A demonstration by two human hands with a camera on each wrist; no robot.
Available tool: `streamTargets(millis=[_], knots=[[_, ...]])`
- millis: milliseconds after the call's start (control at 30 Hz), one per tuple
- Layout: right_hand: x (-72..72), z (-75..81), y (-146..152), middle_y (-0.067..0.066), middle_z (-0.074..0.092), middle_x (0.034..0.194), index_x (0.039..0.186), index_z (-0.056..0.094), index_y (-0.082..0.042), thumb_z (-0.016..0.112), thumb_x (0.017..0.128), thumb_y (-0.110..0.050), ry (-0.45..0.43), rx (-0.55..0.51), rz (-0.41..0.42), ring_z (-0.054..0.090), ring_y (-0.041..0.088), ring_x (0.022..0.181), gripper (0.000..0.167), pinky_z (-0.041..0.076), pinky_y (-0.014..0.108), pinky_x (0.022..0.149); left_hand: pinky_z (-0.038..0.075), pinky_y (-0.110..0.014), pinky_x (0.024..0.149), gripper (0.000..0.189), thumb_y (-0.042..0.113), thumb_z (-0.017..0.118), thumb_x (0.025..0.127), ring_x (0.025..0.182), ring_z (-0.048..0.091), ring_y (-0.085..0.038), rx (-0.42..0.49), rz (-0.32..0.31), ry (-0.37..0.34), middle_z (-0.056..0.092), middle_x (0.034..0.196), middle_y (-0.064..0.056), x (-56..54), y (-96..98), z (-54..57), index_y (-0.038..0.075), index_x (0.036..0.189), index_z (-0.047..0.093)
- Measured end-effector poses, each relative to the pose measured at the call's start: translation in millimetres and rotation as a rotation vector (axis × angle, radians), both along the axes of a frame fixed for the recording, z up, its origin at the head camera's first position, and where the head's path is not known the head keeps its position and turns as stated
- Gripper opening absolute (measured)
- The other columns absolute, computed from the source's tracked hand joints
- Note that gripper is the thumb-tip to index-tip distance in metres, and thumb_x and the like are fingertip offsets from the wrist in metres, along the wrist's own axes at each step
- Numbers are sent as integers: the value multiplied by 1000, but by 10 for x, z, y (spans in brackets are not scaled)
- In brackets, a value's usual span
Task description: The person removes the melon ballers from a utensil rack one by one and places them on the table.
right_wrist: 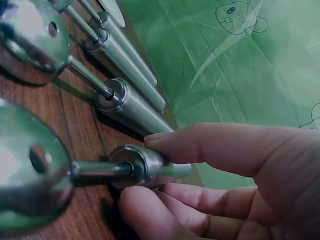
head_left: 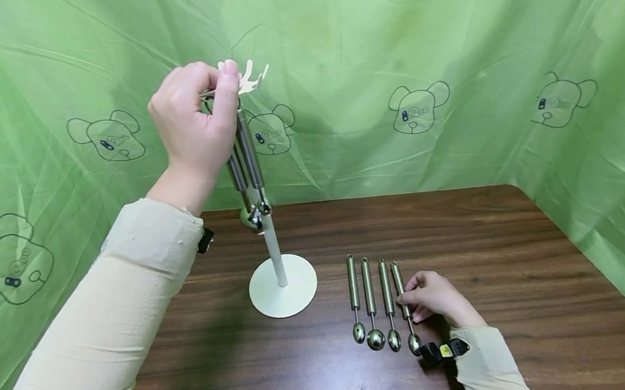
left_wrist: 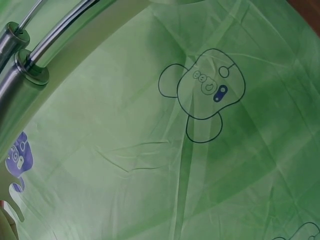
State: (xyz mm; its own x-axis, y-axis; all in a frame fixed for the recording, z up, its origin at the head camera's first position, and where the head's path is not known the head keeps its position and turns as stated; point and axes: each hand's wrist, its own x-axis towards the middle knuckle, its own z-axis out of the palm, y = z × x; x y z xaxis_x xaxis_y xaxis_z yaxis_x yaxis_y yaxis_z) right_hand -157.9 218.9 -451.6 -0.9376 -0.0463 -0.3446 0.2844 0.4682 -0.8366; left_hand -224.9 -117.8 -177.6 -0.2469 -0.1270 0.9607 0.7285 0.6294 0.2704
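Observation:
A white stand (head_left: pixel 274 243) with a round base rises from the table, topped by curved hooks (head_left: pixel 248 86). My left hand (head_left: pixel 192 112) grips the top of the stand with bent fingers, its thumb against the hooks; the fingertips are mostly hidden. Steel melon ballers (head_left: pixel 249 151) hang below it, bowls downward; their handles (left_wrist: pixel 20 85) also appear in the left wrist view. On the table, my right hand (head_left: pixel 438 299) pinches the handle of the rightmost melon baller (head_left: pixel 398 281) between thumb and finger. In the right wrist view, that melon baller's bowl (right_wrist: pixel 30 170) has a small hole.
Three more melon ballers (head_left: pixel 368 287) lie side by side to the left of the right hand, handles pointing away. They rest on a dark wooden table (head_left: pixel 501 251). A green curtain (head_left: pixel 330 40) printed with bear faces surrounds the table's back and sides.

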Motion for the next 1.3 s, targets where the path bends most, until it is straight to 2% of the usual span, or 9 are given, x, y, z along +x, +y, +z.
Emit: streamTargets(millis=[367,567,733,800,967,1033,1167,1300], knots=[[4,28,-3,12,61,75,117,50,7,75,83,-10,-15,-5,19,60,14,45,46,54,29,48,29,-21,67,43,30,56,91,65,39,-4,4,0,-4,64,64,-16,5,-11,5,-4,67,64],[-3,47,43,11,61,75,120,51,8,76,85,-17,-1,-2,30,58,15,49,50,54,32,49,32,-20,68,41,30,59,90,66,40,4,0,-39,-15,66,65,-15,8,-30,30,-4,67,65],[-8,55,84,8,61,73,119,53,7,76,85,-21,41,10,13,58,17,51,49,53,33,50,34,-20,69,39,29,62,89,67,41,9,-12,-66,-56,68,68,-13,38,-63,57,-3,67,65],[-7,60,95,7,62,73,119,53,7,75,86,-21,51,5,8,58,17,52,49,53,33,50,34,-19,69,39,29,63,90,67,43,7,-32,-65,-65,69,70,-13,45,-78,65,-3,68,66],[3,88,101,7,63,73,119,54,6,73,88,-22,62,2,2,58,16,52,46,54,33,50,36,-21,69,40,32,63,92,67,53,-13,-136,-54,-53,73,73,-14,37,-118,84,-2,72,70],[10,105,93,7,63,73,119,54,6,73,88,-22,68,5,1,58,17,52,46,54,33,51,37,-21,69,40,35,63,92,67,53,-14,-169,-47,-54,73,74,-14,37,-131,89,-1,74,71],[25,161,72,7,63,72,121,54,6,72,89,-23,87,7,15,59,17,53,47,54,33,51,36,-21,70,40,38,66,90,67,50,-5,-181,-45,-74,74,75,-13,53,-145,95,1,75,72],[46,230,51,9,64,72,122,54,7,71,90,-24,119,-2,43,60,17,54,47,55,34,52,36,-19,68,38,38,69,88,66,57,-16,-172,-50,-86,76,78,-12,72,-151,98,2,75,73]])
